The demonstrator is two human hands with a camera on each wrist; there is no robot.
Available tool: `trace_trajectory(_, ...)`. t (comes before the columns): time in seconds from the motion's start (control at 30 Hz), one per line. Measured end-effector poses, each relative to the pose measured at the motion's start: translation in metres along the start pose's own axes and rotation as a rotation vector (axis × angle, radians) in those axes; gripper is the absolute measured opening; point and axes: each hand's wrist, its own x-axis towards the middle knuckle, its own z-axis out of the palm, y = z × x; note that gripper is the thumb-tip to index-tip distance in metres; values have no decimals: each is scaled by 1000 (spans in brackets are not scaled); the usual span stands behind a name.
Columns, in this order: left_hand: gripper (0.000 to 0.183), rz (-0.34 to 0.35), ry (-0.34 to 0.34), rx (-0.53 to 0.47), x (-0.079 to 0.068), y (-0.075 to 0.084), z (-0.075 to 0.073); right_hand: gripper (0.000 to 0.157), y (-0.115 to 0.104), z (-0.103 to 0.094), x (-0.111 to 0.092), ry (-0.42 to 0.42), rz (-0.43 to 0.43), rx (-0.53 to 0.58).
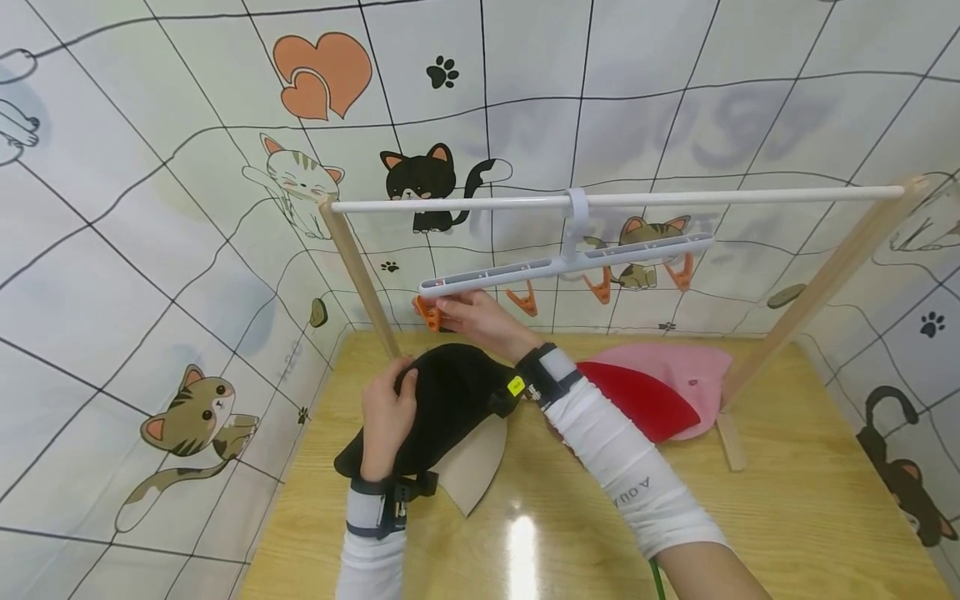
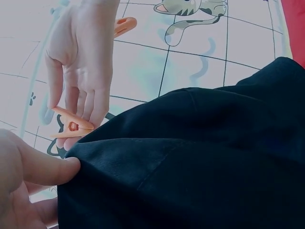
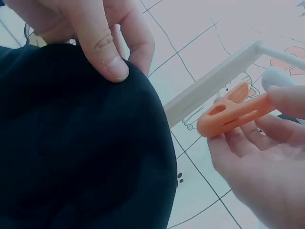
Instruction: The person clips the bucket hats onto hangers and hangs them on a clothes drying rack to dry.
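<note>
A black cloth item with a stitched seam, its exact kind unclear, is held up at its edge by my left hand, thumb on the near side. My right hand is at the left end of a pale clip hanger, pinching an orange clip between thumb and fingers. In the right wrist view that clip is apart from the black cloth. The left wrist view has the cloth's edge just below the clip. Part of the cloth lies behind my right wrist.
The hanger hooks over a white rod on wooden posts. Several orange clips hang along it, including one near my right hand. A beige piece, red cloth and pink cloth lie on the wooden table.
</note>
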Motion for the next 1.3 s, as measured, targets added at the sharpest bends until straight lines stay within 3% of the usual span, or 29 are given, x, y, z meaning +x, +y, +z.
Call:
trace_trajectory(0.13,11,-7,0,5,4,-1,0,31,0,-1,-1,-42,10,88)
trace_trajectory(0.47,12,-77,-11,-15,11,1,-1,42,2,-2,0,-115,49,217)
trace_trajectory(1.3,12,-119,66,-26,22,11,2,36,2,5,6,11,43,171)
